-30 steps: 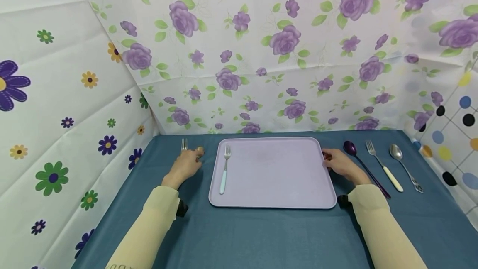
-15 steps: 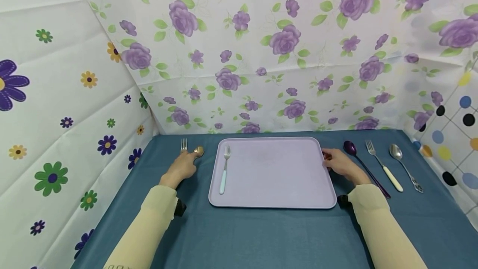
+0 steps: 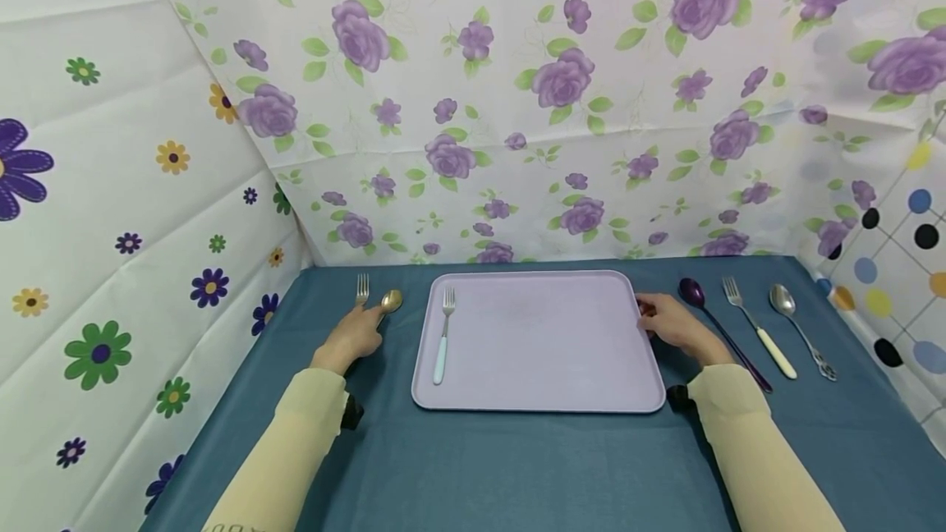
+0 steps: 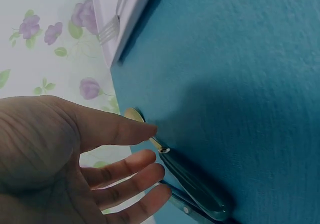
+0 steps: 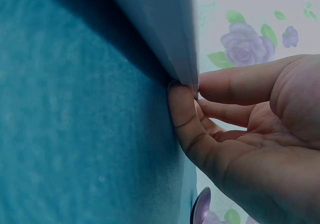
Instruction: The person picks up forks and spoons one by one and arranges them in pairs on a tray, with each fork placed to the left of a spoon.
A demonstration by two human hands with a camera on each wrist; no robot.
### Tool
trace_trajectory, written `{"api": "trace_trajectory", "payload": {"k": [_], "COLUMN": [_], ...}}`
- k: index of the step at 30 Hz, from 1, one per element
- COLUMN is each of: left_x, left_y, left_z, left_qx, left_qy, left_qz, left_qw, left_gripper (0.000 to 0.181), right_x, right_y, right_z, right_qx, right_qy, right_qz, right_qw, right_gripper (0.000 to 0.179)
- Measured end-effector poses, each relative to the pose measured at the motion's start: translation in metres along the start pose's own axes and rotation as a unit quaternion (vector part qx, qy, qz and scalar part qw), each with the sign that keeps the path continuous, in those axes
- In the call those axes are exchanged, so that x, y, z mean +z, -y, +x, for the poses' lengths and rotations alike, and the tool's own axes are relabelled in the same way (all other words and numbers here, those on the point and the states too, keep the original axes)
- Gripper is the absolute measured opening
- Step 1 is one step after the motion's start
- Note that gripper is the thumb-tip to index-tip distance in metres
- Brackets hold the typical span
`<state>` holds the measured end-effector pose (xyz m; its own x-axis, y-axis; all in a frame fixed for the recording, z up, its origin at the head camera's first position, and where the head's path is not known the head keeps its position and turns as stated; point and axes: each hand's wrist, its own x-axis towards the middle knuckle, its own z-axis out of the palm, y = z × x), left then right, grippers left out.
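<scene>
My left hand hovers above a gold-bowled spoon and a fork, both left of the tray. Seen from the left wrist, its thumb and fingers are loosely spread and hold nothing. The spoon's dark green handle lies past the fingertips, with the fork's handle beside it. My right hand pinches the right edge of a lilac tray between thumb and fingers. On the tray's left side rests a fork with a pale blue handle.
Right of the tray lie a dark purple spoon, a fork with a cream handle and an ornate silver spoon. A blue cloth covers the table. Behind it hangs a floral sheet.
My left hand has drawn back and left, away from the gold spoon's bowl, which now shows fully. The right hand and the tray have stayed in place.
</scene>
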<state>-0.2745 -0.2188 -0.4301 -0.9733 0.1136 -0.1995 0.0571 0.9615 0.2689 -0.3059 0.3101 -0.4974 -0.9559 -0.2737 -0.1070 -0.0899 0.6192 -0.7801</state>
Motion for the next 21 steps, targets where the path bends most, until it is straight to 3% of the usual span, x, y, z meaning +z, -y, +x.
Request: {"api": "trace_trajectory", "payload": {"k": [10, 21], "left_x": [0.005, 0.009], "left_y": [0.0027, 0.0055], "left_z": [0.0004, 0.0018], "left_qx": [-0.019, -0.014], "left_qy": [0.015, 0.003], "left_qz": [-0.003, 0.008], "left_qw": [0.9997, 0.9999], "left_gripper": [0.052, 0.051], "right_x": [0.001, 0.0002], "right_y": [0.0001, -0.0004], "right_z": [-0.0004, 0.0001], "right_qx": [0.002, 0.002], "right_qy": [-0.002, -0.001], "right_qz": [-0.001, 0.0], "right_qw": [1.0, 1.0], "right_gripper": [0.054, 0.054]}}
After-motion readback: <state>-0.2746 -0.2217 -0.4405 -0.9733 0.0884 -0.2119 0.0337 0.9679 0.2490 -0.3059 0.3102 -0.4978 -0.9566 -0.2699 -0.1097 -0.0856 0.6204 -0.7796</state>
